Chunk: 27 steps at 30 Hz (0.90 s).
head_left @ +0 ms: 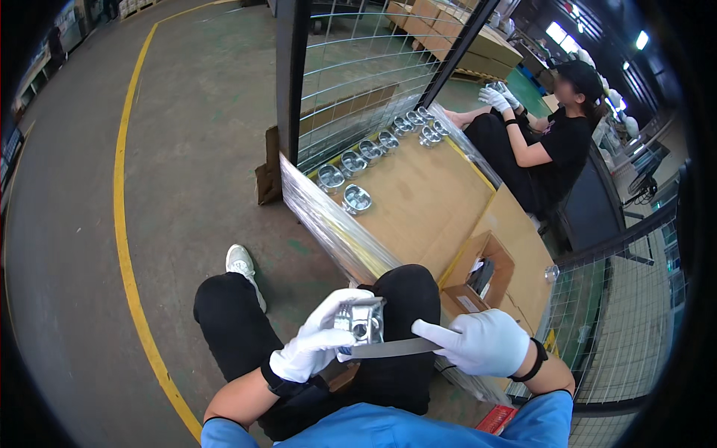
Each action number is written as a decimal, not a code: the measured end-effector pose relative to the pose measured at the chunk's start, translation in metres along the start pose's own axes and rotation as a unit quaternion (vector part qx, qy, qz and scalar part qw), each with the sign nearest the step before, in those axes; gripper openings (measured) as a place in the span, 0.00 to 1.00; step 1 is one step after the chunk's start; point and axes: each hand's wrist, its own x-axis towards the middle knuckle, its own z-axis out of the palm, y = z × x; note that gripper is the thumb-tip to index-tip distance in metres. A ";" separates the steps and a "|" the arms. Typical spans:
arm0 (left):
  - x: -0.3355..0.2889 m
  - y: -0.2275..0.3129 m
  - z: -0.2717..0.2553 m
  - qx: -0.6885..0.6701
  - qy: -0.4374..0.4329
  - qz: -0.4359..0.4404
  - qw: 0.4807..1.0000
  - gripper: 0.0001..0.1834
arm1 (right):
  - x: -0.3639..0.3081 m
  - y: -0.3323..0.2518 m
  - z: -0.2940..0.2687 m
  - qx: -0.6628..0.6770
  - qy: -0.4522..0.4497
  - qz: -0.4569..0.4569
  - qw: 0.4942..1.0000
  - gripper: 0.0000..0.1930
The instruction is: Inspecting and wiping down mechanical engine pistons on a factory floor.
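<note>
My left hand (311, 343), in a white glove, grips a shiny metal piston-like part (370, 322) above my lap. A round hole shows in its side. My gloved right hand (487, 342) is closed around one end of a long, flat grey file (396, 349). The file's blade reaches left to the lower edge of the part and seems to touch it. Several similar metal parts stand along the far left edge of a cardboard-topped surface (429, 196), one of them (357, 198) nearest me.
An open cardboard box (453, 299) with dark items stands on the cardboard to the right. One small shiny part (551, 273) lies near the right edge. A mesh fence (366, 67) rises behind. A co-worker (556, 142) in white gloves sits across. A yellow floor line (119, 187) runs left.
</note>
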 end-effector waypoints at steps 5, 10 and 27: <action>0.000 0.004 0.001 -0.016 0.001 0.000 1.000 0.40 | 0.000 -0.004 -0.007 -0.025 -0.025 0.008 0.999 0.31; -0.003 0.004 -0.001 -0.040 -0.020 0.003 0.999 0.41 | -0.003 -0.003 0.001 0.028 0.020 0.021 0.999 0.31; -0.005 -0.007 -0.004 0.173 -0.036 0.145 0.974 0.47 | -0.004 -0.006 -0.003 -0.016 0.033 0.044 0.998 0.31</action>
